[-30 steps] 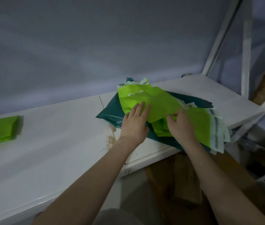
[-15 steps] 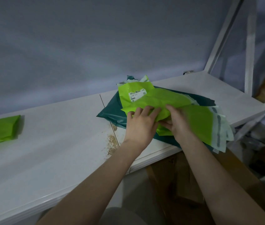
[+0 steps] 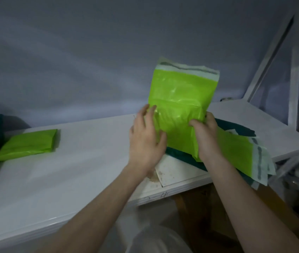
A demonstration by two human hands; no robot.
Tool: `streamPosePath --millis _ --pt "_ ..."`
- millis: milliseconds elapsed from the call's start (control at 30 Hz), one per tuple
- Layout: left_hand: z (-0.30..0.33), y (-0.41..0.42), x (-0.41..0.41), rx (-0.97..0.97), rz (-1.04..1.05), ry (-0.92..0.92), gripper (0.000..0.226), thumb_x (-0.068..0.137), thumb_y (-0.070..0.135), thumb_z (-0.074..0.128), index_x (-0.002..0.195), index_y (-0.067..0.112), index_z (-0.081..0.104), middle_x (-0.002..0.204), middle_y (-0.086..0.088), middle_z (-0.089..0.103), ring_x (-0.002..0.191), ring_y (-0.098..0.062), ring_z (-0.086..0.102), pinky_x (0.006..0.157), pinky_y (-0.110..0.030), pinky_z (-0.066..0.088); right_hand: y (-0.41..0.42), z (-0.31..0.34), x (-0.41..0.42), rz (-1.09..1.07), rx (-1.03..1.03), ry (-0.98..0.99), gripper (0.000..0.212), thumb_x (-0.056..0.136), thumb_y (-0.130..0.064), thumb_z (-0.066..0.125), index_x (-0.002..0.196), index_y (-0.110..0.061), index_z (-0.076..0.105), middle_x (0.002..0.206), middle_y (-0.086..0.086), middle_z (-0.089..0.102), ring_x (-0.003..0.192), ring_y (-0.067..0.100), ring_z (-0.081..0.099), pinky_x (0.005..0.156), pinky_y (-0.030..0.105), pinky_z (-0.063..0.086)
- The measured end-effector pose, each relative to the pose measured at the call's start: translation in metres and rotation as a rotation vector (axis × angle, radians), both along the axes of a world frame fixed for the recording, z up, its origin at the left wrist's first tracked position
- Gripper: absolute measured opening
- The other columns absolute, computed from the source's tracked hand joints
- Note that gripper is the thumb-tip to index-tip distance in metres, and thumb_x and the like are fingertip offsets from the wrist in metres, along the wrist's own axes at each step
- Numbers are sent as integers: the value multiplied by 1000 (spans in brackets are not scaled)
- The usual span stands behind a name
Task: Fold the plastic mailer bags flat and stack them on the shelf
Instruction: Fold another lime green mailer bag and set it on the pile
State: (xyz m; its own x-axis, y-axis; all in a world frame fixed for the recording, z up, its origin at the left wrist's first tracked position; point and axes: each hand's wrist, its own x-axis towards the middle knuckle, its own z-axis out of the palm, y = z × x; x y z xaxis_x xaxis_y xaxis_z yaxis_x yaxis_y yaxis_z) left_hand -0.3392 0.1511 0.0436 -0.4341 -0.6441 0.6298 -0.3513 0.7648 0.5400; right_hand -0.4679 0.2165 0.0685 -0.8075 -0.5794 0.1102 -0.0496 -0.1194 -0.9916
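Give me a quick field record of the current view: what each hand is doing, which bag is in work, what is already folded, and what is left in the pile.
left hand: open, fingers straight against the bag's left edge
right hand: pinches the bag's right edge
bag in work: lime-green plastic mailer bag, lifted upright, white seal strip on top
folded: flat lime-green folded mailer, far left on the white shelf
pile: dark green mailer under another lime-green mailer, right end of shelf

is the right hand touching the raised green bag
Touching. The head view shows the right hand pinching the raised green bag at its lower right edge, thumb on the front.
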Motion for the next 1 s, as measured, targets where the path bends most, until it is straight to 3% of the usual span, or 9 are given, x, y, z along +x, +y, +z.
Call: streamPosePath --millis 133,233,300,367,500,600,733,867,1000 --pt "12 -43 53 84 161 53 82 76 48 41 143 3 26 147 -16 27 136 -29 30 107 -38 31 -22 5 42 92 -16 0 25 81 1 53 101 -14 56 87 0 62 78 16 60 62 21 48" --pt "14 -68 94 390 192 166 87 80 47 60 145 5 21 147 -14 28 136 -24 31 111 -34 27 -39 6 74 171 -7 -1 22 76 -4 57 96 -14 58 78 -2 60 68 13 57 50 16 44" --pt "17 -77 122 698 126 277 73 85 34 65 143 11 28 143 -6 39 130 -17 41 105 -29 33 -51 2 95 240 16 2 20 79 1 56 92 -14 59 75 -1 60 67 14 57 51 18 44" --pt "18 -82 151 881 -7 320 46 87 28 62 130 16 49 128 1 57 109 -8 58 91 -25 43 -64 -4 116 313 38 -12 20 79 3 54 88 -14 61 73 2 61 64 14 57 51 17 44" --pt "6 -91 191 942 -44 397 20 87 22 62 106 17 66 99 5 72 85 -5 68 71 -15 52 -85 -20 152 411 85 -51 17 75 1 57 76 -16 62 67 -1 63 63 15 59 55 21 45" --pt "-4 -98 208 1009 -12 440 21 83 20 66 101 10 68 98 -5 73 90 -19 69 80 -29 54 -98 -30 171 471 112 -95 23 78 7 55 79 -15 63 75 6 64 69 21 60 63 25 48" --pt "-17 -104 224 1029 -8 430 24 83 20 66 102 6 68 100 -9 73 92 -23 69 81 -34 54 -106 -42 183 530 92 -169 18 80 -7 68 99 -8 68 92 10 72 82 26 68 76 37 54" --pt "-31 -107 235 1056 -15 410 25 82 20 67 104 8 68 99 -8 73 91 -24 70 81 -34 55 -110 -55 180 538 75 -156 24 79 -13 72 102 -7 68 95 9 73 85 23 70 72 32 56" --pt "-46 -112 239 1105 -13 342 23 81 19 69 101 8 69 97 -9 73 89 -25 70 79 -33 56 -117 -64 175 536 105 -138 27 78 -2 70 105 -5 67 94 7 73 80 18 70 66 24 55"
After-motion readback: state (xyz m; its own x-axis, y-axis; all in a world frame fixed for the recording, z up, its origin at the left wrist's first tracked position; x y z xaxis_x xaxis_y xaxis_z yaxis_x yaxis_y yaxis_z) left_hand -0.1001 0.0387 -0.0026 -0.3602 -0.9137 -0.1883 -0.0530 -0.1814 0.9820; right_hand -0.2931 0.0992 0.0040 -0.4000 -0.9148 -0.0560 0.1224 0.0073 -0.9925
